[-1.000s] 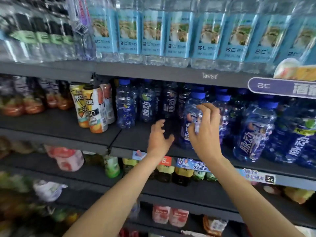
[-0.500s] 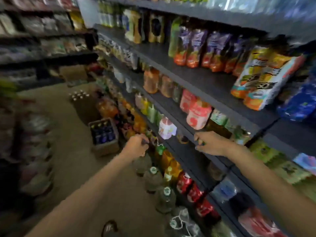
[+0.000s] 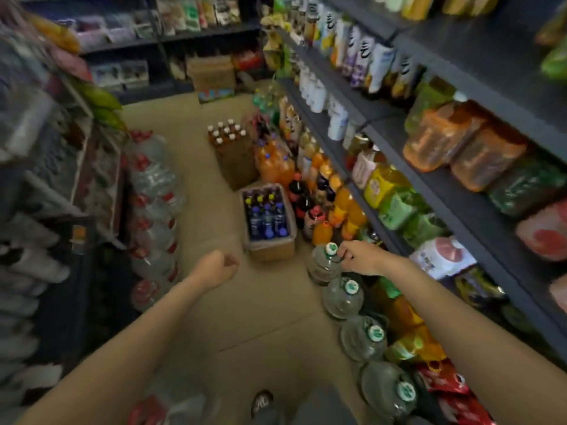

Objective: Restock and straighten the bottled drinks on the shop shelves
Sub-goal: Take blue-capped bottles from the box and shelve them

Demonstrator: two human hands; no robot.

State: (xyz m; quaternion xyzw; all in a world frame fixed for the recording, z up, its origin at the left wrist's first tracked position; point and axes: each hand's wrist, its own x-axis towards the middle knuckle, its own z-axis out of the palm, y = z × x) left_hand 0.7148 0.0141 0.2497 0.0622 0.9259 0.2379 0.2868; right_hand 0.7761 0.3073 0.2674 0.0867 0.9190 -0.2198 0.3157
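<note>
I look down a shop aisle. A cardboard box of blue-labelled drink bottles [image 3: 267, 220] stands on the floor beside the right-hand shelves [image 3: 460, 207]. My left hand [image 3: 218, 267] hangs over the floor just left of that box, fingers curled into a fist, holding nothing. My right hand [image 3: 359, 257] is out in front of the lower shelf edge with loosely curled fingers. In the picture it overlaps the green-capped neck of a large water jug [image 3: 324, 265] on the floor. I cannot tell whether it touches the jug.
A row of large water jugs [image 3: 363, 335] lines the floor along the right shelves. An open carton of brown bottles [image 3: 228, 139] stands further down the aisle, with orange drink bottles [image 3: 276, 168] beside it. Stacked water bottles [image 3: 153, 216] flank the left. A cardboard box [image 3: 211, 76] sits at the aisle's end.
My view has swung from the blue bottles on the shelf down and left along the aisle. Both hands have left the shelf and dropped; the left has closed into a fist.
</note>
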